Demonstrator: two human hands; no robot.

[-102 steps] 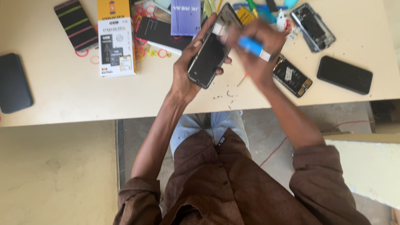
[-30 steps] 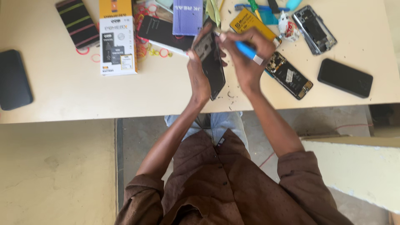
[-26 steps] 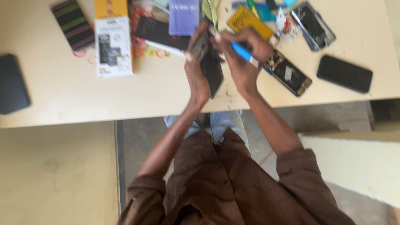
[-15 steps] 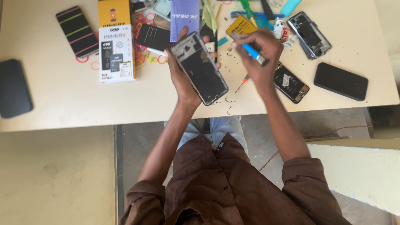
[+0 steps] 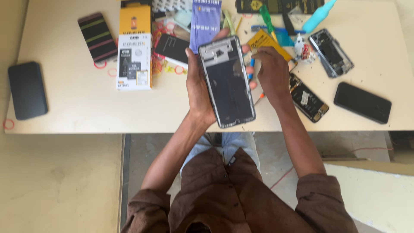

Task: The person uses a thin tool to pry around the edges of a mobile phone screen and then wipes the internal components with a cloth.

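Left hand (image 5: 199, 86) is wrapped around the opened phone (image 5: 226, 82), thumb on its left edge, fingers (image 5: 249, 69) curled round the right edge, holding it up off the beige table (image 5: 82, 110). Versus half a second ago the phone sits closer to the camera and fills more of the view; your grip on it looks unchanged. A second ago it was turned nearly edge-on, now its open back faces you flat.

Long axis runs near-vertical in view, top end tilted slightly left and pointing away from you toward the far table edge, bottom end hanging over the near edge.

Look: back cover off, grey metal frame, dark glossy panel over most of the body, lighter metal section with small parts at the top.

Right hand (image 5: 271, 71) has moved down beside the phone's right edge, fingers curled shut round a blue tool (image 5: 252, 69); only a sliver shows, tip hidden.

Nearby: yellow-and-white box (image 5: 134, 47) to the left, another opened phone (image 5: 308, 97) just right of your right wrist.
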